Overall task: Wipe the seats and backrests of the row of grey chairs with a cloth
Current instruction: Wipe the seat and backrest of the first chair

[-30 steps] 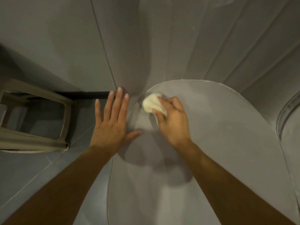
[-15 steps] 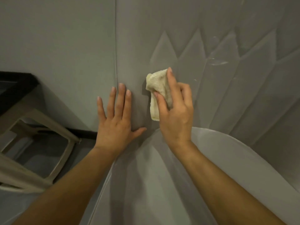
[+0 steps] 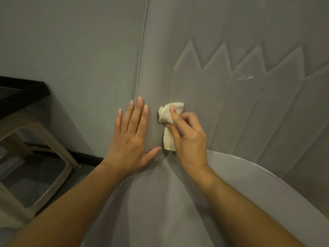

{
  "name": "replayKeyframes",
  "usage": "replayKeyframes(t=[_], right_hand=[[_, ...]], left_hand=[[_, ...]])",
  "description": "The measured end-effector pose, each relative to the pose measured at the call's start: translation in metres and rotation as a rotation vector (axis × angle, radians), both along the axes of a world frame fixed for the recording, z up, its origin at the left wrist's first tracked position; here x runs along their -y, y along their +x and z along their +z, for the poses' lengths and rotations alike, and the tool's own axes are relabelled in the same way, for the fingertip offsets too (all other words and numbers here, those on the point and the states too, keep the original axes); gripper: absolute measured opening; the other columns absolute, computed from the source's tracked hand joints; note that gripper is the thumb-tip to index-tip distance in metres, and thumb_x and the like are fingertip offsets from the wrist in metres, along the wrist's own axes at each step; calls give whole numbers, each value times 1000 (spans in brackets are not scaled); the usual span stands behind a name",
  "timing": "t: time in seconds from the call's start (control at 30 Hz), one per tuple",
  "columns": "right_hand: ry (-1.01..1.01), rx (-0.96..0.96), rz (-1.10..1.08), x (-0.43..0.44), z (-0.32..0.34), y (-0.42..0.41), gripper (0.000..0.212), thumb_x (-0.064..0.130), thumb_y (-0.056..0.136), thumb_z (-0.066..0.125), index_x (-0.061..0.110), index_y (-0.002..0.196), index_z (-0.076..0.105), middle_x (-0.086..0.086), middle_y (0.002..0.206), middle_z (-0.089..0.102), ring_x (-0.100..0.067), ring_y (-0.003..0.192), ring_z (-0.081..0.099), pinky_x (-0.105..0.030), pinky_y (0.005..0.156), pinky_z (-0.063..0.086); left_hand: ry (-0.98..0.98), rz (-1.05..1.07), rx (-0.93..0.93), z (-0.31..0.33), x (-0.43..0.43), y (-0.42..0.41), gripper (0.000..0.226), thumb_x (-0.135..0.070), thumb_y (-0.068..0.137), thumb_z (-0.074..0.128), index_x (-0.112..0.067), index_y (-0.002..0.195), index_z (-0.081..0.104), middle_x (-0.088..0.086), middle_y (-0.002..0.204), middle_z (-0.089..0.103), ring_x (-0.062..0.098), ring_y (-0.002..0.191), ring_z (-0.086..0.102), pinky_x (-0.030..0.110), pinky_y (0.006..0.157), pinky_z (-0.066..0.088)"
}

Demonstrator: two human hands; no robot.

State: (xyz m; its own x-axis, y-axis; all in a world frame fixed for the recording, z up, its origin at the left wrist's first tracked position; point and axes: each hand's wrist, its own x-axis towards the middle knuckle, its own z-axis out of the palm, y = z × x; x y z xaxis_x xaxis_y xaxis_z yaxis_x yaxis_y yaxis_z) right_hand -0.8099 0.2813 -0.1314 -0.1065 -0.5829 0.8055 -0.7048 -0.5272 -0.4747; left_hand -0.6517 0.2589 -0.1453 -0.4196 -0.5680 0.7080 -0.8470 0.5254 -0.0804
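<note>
The right hand (image 3: 188,138) has its fingers curled over a bunched cloth (image 3: 167,139) and presses it against the lower left of a backrest (image 3: 195,50), just above where this meets the seat (image 3: 231,184). The left hand (image 3: 131,139) lies flat beside it with straight fingers, holding nothing and bracing on the backrest's left edge. Pale streaks (image 3: 245,76) higher up and to the right suggest most of this backrest is yet to be wiped. Whether the seat is done cannot be told. Only this chair shows, so the rest of the row cannot be judged. A stool (image 3: 35,148) stands at left.
</note>
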Motion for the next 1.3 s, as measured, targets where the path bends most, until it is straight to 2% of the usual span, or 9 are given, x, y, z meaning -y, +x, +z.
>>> replayKeyframes(t=[0.1, 0.23, 0.43, 0.67, 0.73, 0.83, 1.0, 1.1, 1.3], right_hand=[[62, -39, 46, -11, 3, -8, 44, 1, 82, 67, 9, 124, 57, -3, 88, 49, -19, 75, 53, -23, 72, 45], [-107, 25, -106, -3, 54, -10, 42, 3, 82, 66, 6, 123, 57, -2, 90, 40, -6, 76, 40, -17, 69, 37], [-198, -51, -253, 40, 137, -13, 41, 13, 89, 57, 11, 129, 53, -19, 98, 51, -26, 83, 49, -29, 73, 40], [-103, -252, -173, 26, 86, -19, 38, 0, 85, 60, 4, 123, 58, -24, 97, 56, -39, 83, 52, -46, 65, 50], [-75, -257, -137, 24, 93, -25, 36, 4, 88, 58, 6, 124, 58, -23, 99, 54, -36, 87, 52, -43, 68, 49], [-109, -86, -136, 33, 136, -28, 32, 13, 93, 51, 11, 125, 57, -16, 99, 48, -29, 89, 49, -22, 75, 38], [-241, -155, -291, 75, 230, -28, 34, 20, 93, 47, 16, 126, 55, -6, 103, 41, -27, 99, 45, -24, 81, 32], [-166, -297, -451, 87, 216, -28, 37, 24, 96, 40, 23, 132, 49, -14, 119, 48, -29, 102, 44, -29, 84, 31], [-173, -236, -277, 58, 149, -27, 33, 7, 91, 54, 5, 124, 58, -24, 100, 56, -37, 84, 49, -40, 77, 44]], left_hand=[[-14, 21, 7, 3, -5, -1, 98, -58, 78, 48, 3, 145, 12, 25, 152, 11, 41, 141, 13, 57, 113, 11], [-27, 30, 72, 25, -4, -4, 112, -59, 70, 69, 1, 146, 13, 21, 154, 11, 45, 138, 22, 63, 109, 18], [92, 120, 56, 80, 19, -21, 122, -75, 71, 50, -10, 143, -25, 6, 150, -31, 31, 144, -17, 51, 115, -11], [135, 139, 32, 75, 14, -26, 124, -66, 71, 63, -9, 143, -21, 9, 150, -28, 26, 142, -21, 49, 116, -8], [160, 147, 24, 79, 14, -29, 126, -67, 72, 63, -10, 140, -27, 8, 147, -34, 27, 140, -25, 50, 116, -7], [149, 140, -5, 96, 21, -37, 129, -69, 70, 62, -13, 136, -34, 5, 143, -41, 31, 142, -23, 51, 116, -7], [111, 126, -55, 141, 45, -53, 135, -74, 65, 63, -11, 143, -28, 7, 155, -28, 34, 143, -19, 52, 116, -7], [115, 117, -67, 146, 50, -57, 136, -75, 64, 62, -12, 143, -29, 6, 155, -28, 33, 143, -21, 53, 117, -5], [89, 119, -60, 144, 49, -56, 135, -76, 64, 62, -13, 138, -32, 2, 146, -37, 35, 143, -19, 53, 117, -4]])
